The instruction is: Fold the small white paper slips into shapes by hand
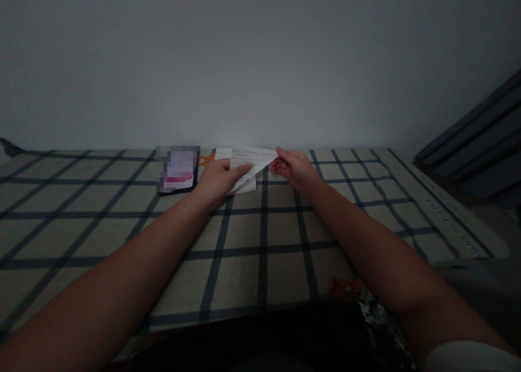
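A white sheet of paper (253, 158) with rows of dark marks lies partly lifted near the far edge of the checked cloth. My left hand (222, 178) grips its left part, thumb on top and the other fingers mostly hidden. At the sheet's right corner, my right hand (295, 168) pinches the paper between thumb and finger, pulling it to a point. Beneath the sheet, more white paper (249, 188) shows. To the left of my left hand is a phone (179, 170) with a lit, partly pixelated screen.
A checked cloth (244, 274) covers the table, with printed lettering on its right border. Behind it rises a plain wall (260, 63). A dark curtain (480, 139) hangs at the right. An orange bear print (207, 159) shows beside the phone.
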Motion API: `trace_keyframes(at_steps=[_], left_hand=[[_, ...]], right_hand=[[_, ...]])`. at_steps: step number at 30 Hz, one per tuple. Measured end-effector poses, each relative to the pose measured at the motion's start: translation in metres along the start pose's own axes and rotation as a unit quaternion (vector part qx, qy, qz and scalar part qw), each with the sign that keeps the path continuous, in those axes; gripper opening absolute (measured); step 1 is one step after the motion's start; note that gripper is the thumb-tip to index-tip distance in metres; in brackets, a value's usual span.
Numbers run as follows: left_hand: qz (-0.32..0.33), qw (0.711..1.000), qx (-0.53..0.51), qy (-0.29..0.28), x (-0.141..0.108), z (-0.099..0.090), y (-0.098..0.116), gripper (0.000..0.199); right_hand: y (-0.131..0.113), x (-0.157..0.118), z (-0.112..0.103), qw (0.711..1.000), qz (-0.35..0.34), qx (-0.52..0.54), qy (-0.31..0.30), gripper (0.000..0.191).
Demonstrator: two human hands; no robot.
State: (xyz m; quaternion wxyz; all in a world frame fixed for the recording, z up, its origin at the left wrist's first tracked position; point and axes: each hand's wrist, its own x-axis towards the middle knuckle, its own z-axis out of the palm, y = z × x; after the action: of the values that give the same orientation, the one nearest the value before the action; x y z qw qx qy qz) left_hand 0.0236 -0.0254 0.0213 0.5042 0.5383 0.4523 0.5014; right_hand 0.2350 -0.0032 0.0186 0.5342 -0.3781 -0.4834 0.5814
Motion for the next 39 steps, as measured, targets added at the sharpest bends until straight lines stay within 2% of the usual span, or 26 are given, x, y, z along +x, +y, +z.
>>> trace_keyframes(at_steps=[3,9,11,15,17,21,25,32,39], left_hand=[[-0.01,1.0,-0.02,-0.013,0.001,0.0,-0.002,0.047],[-0.032,0.999,-0.037,-0.02,-0.004,0.003,0.002,0.044],[-0.036,0.998,-0.047,-0.02,-0.004,0.003,0.003,0.044],[-0.027,0.998,-0.049,-0.003,-0.001,0.001,-0.001,0.046],[-0.025,0.999,-0.047,-0.001,0.0,0.0,-0.003,0.047],[-0.015,0.999,-0.05,-0.004,0.001,-0.001,-0.007,0.047],[-0.016,0.998,-0.059,-0.027,0.0,0.0,-0.007,0.045],[-0.023,0.998,-0.06,-0.026,0.0,0.0,-0.005,0.044],[-0.061,0.996,-0.023,-0.06,0.001,-0.001,-0.007,0.039]], right_hand=[[0.0,0.001,0.0,1.0,-0.007,-0.014,0.009,0.044],[0.006,0.004,-0.001,0.993,-0.026,-0.083,0.085,0.045],[0.006,0.005,-0.004,0.99,-0.042,-0.1,0.087,0.05],[0.003,0.002,-0.008,0.988,-0.049,-0.149,-0.012,0.058],[0.001,-0.001,-0.006,0.987,-0.053,-0.15,-0.028,0.062],[-0.001,-0.008,0.0,0.978,-0.047,-0.189,-0.071,0.049],[0.001,-0.006,-0.001,0.98,-0.061,-0.186,-0.039,0.04],[0.003,0.004,-0.008,0.989,-0.065,-0.123,0.041,0.036],[0.003,0.004,-0.007,0.993,-0.068,-0.089,0.027,0.034]])
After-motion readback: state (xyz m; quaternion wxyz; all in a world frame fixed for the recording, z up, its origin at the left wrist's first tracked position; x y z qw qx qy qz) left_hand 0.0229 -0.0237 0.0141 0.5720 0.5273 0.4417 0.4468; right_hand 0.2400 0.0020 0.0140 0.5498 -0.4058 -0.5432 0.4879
